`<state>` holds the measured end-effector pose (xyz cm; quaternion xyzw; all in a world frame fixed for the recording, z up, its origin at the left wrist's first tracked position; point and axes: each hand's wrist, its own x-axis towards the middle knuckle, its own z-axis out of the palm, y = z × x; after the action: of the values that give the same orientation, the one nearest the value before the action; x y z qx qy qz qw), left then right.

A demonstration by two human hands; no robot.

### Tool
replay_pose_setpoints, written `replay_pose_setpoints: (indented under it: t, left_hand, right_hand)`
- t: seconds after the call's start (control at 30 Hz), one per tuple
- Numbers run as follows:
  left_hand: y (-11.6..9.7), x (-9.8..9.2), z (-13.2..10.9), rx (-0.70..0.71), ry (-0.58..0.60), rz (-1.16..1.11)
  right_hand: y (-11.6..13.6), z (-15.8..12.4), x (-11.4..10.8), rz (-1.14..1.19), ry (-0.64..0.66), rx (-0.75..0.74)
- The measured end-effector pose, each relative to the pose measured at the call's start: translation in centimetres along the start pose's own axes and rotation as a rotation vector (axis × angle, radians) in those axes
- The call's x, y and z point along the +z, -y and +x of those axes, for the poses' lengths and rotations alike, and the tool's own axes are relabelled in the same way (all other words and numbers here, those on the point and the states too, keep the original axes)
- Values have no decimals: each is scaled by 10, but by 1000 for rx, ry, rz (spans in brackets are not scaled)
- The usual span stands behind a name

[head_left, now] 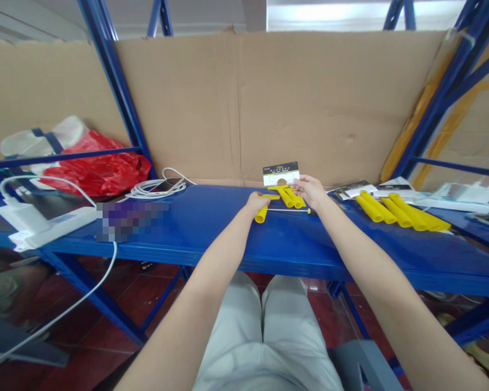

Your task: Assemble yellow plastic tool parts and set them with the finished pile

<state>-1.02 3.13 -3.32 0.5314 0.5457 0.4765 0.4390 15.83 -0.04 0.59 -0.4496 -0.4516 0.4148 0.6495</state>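
My left hand (pixel 257 203) is closed around a yellow plastic tube (pixel 261 215), whose round open end points toward me. A flat yellow piece (pixel 273 197) sticks out to the right of its fingers. My right hand (pixel 309 190) is closed, its fingertips pinching the upper end of another yellow tube (pixel 298 201) beside a similar one. Just behind those fingers a black-and-white printed card (pixel 281 175) stands upright, touching or nearly touching them. Below both hands lies a thin metal rod (pixel 289 210) with a yellow tip at its right end.
Several yellow tubes (pixel 402 212) lie in a row at right on the blue shelf (pixel 211 217), near more printed cards (pixel 354 189). A coiled white cable (pixel 158 188), red plastic bag (pixel 101 163) and white power strip (pixel 61 225) are at left. Cardboard (pixel 309 103) walls the back.
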Motion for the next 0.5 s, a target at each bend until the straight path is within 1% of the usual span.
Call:
replay_pose_setpoints:
  t: [0.1, 0.13, 0.23, 0.37, 0.5]
  left_hand:
    - [-7, -5, -6, -24, 50, -51]
    - [-8, -6, -7, -28, 43, -69]
    - [-11, -7, -7, -43, -37, -159]
    - [-13, -7, -2, -94, -159, -371]
    - [-16, -11, 2, -148, -249, -544]
  right_hand:
    - [0, 1, -2, -14, 16, -8]
    - [0, 1, -2, -18, 23, -11]
    - [1, 0, -2, -13, 18, -2]
    - [4, -2, 1, 3, -8, 28]
    - [5, -3, -1, 15, 8, 9]
